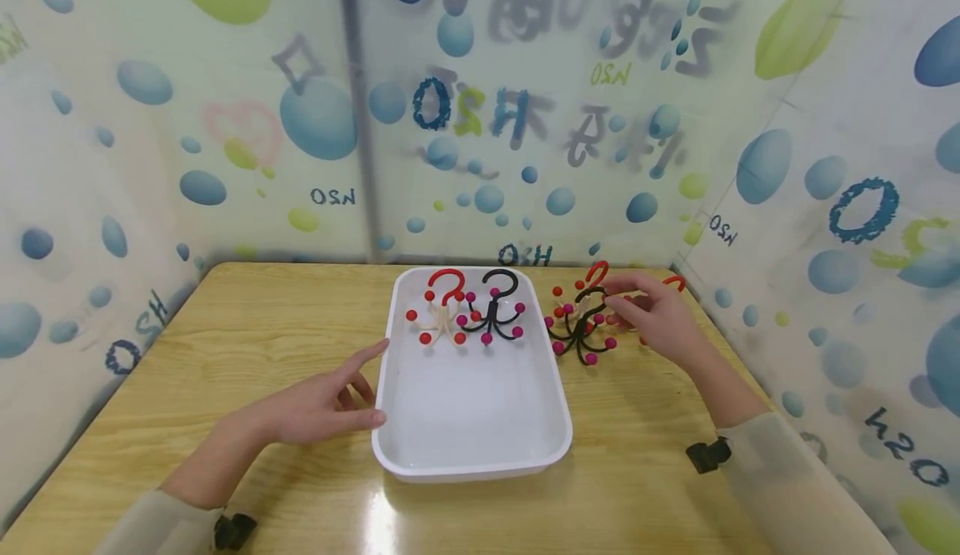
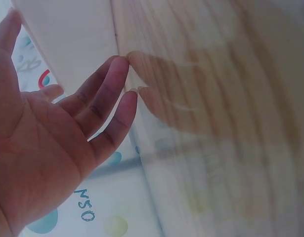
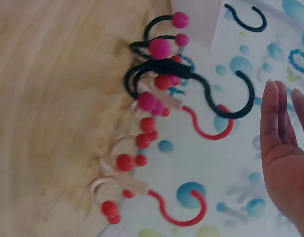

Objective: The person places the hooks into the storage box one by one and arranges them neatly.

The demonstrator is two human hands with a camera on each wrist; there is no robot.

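Note:
A white tray stands on the table, and my left hand touches its left rim with thumb and index fingertip. In its far end lie a beige head massager with a red hook handle and a black head massager with magenta balls. My right hand is beside the hook of another black massager, right of the tray. The right wrist view has its fingers straight, just off that hook. Two beige massagers with red hooks and red balls stand near: one partly behind the black one, another closer to the hand.
The wooden table reaches back to a patterned curtain wall. A second patterned wall borders its right side, near my right arm.

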